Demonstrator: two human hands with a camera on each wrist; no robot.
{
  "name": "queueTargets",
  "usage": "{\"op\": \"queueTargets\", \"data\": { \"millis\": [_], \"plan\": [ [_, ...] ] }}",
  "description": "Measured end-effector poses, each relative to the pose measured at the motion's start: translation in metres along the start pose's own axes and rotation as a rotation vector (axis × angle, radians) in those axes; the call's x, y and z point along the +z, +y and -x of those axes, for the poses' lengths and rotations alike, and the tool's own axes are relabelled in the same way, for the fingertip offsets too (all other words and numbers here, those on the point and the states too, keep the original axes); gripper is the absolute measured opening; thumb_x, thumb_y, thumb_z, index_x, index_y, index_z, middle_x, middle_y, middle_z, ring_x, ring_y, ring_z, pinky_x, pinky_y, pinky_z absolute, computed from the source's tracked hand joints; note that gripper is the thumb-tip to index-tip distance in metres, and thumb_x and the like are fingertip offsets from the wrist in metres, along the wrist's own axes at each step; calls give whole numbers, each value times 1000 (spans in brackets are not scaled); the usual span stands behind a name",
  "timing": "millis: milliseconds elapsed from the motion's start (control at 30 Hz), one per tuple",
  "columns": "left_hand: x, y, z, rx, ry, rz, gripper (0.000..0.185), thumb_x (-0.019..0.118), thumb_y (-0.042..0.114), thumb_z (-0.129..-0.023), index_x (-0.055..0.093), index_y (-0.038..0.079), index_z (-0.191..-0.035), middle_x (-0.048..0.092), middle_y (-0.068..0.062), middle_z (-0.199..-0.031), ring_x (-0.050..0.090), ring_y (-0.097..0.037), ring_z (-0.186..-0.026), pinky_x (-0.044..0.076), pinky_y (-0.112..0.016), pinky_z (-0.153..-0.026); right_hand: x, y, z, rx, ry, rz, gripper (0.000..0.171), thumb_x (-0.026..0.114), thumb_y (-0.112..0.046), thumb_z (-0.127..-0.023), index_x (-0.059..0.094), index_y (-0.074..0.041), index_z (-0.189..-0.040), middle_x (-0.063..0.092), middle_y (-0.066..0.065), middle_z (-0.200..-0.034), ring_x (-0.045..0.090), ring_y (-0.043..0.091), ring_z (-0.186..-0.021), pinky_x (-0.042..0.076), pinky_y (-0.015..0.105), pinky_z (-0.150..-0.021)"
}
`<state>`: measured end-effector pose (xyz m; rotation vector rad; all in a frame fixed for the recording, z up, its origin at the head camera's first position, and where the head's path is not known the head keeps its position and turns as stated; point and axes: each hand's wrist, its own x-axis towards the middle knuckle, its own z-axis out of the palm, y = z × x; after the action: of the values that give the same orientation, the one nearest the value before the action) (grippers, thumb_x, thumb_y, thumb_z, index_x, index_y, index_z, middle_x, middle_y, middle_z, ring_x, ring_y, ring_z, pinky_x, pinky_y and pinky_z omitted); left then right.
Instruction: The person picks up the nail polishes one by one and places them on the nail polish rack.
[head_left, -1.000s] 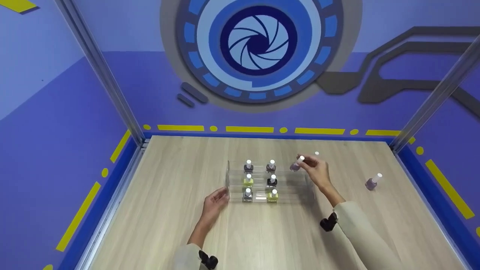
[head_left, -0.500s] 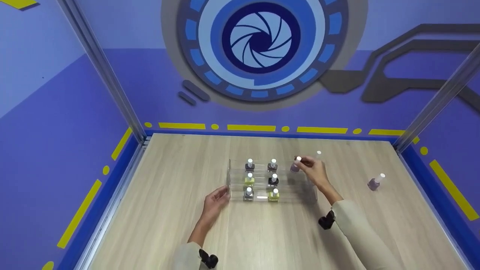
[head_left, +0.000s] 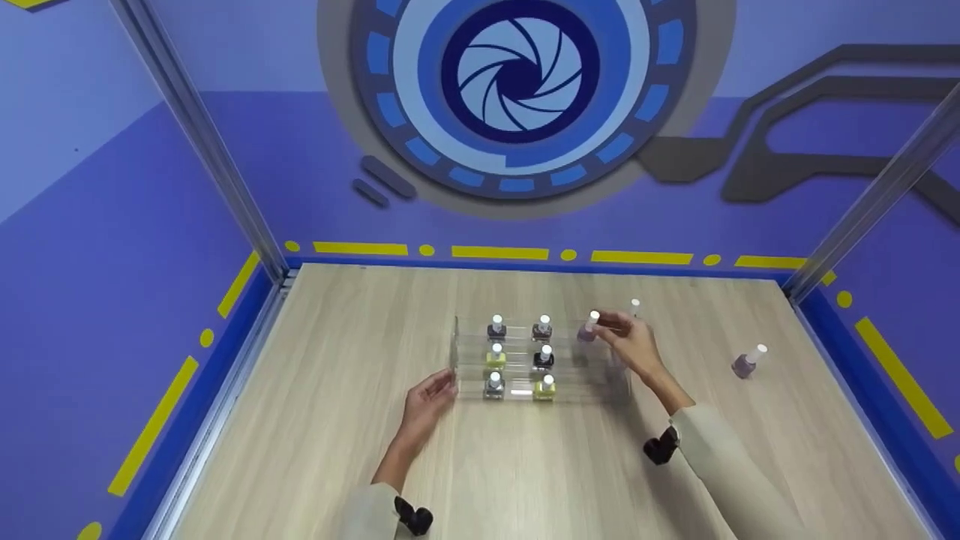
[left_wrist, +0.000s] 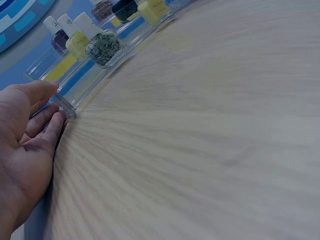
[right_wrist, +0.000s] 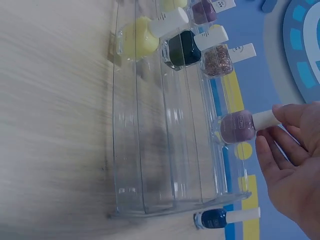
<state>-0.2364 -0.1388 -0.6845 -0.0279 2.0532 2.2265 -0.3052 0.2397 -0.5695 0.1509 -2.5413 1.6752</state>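
A clear stepped display rack [head_left: 517,395] stands on the wooden table with nail polish bottles on its tiers. My right hand [head_left: 634,346] is at the rack's back right, pinching the white cap of a mauve nail polish bottle [right_wrist: 237,126] between thumb and fingers. That bottle is tilted slightly and sits at the top tier. My left hand [head_left: 427,405] holds the rack's left end, its thumb [left_wrist: 42,90] and fingertips at the lower corner of the side panel. Bottles in the left and middle columns include a yellow one [right_wrist: 137,39], a dark green one [right_wrist: 182,48] and a glittery one [right_wrist: 217,61].
Another mauve bottle [head_left: 745,365] stands on the table to the right of the rack. Behind my right hand is a dark blue bottle [right_wrist: 214,218] with a white cap, partly hidden in the head view. Blue-purple walls [head_left: 247,172] enclose the table [head_left: 337,337].
My right hand has brought the mauve bottle slightly left onto the top tier, turning it more upright. The left hand stays at the rack's end. The head view has shifted a little.
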Motion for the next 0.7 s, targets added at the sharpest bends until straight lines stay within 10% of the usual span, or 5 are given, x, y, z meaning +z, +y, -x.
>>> {"op": "queueTargets", "data": {
  "millis": [367, 700],
  "plan": [
    [1, 1, -1, -11, 4, 8, 52, 65, 19, -101, 51, -1, -146, 52, -22, -152, 50, -34, -142, 52, -26, -109, -49, 13, 20, -24, 45, 4, 29, 66, -8, -99, 68, 8, -123, 70, 29, -123, 68, -3, -97, 54, 7, -83],
    [1, 1, -1, -13, 9, -17, 49, 62, 16, -103, 49, -2, -147, 49, -23, -154, 46, -37, -145, 50, -30, -112, -106, 42, 49, -7, 125, 10, 28, 62, 1, -100, 64, 15, -124, 67, 36, -122, 68, -8, -93, 57, 8, -80]
  ]
}}
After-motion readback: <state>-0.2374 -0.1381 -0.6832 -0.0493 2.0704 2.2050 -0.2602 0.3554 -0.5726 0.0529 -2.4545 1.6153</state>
